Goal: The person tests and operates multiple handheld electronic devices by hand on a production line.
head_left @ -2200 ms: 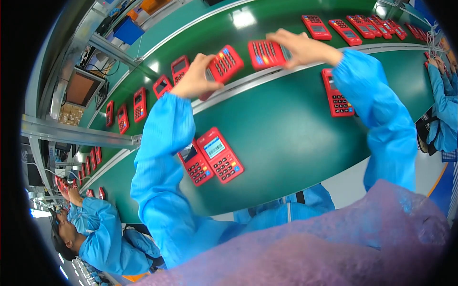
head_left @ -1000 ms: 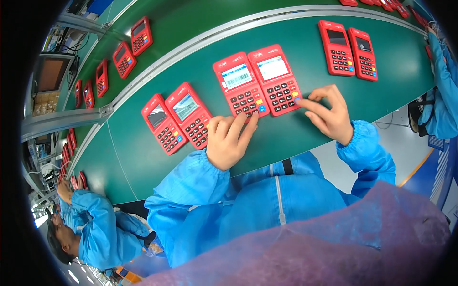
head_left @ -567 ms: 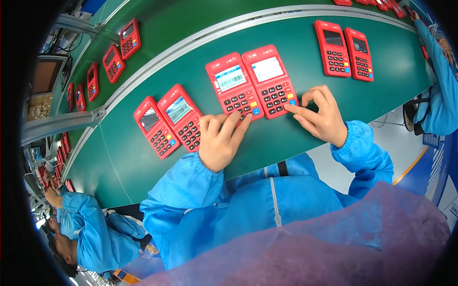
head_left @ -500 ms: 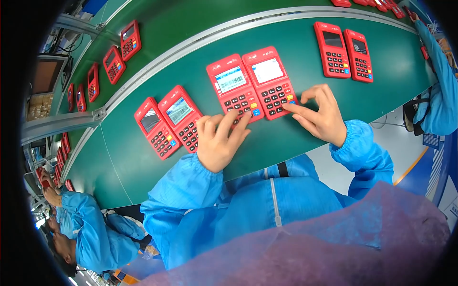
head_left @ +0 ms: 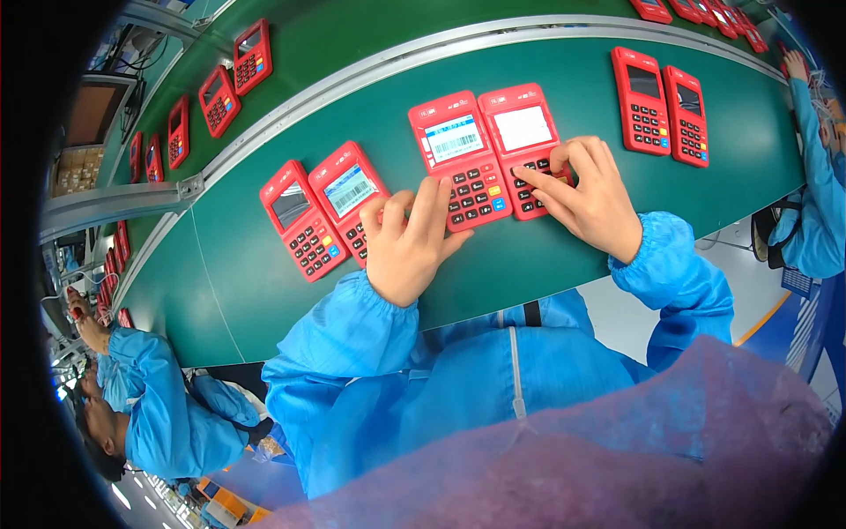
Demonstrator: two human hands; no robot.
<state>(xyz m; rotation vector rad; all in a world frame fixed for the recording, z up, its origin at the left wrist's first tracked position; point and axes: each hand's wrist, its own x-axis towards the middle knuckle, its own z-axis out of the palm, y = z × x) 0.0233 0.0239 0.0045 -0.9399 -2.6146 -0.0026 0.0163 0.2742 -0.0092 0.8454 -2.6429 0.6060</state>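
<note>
Now, terminals: two red card terminals (head_left: 489,150) lie side by side on the green bench (head_left: 564,264), at 12 o'clock from us.
Handling: we judge them light, rigid, smooth plastic; best taken by the long edges.
Left hand (head_left: 410,242): flat, fingers loose on the keypad, nothing clasped.
Right hand (head_left: 586,194): fingertips pressing keys, nothing clasped.
Change: since half a second ago, scarcely anything; both hands stay put.

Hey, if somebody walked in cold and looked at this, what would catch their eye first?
Probably the two red payment terminals side by side mid-belt, screens lit, with the left hand and right hand on their keypads. Next, the green conveyor belt itself, with more red terminals along it, including a pair at left.
</note>
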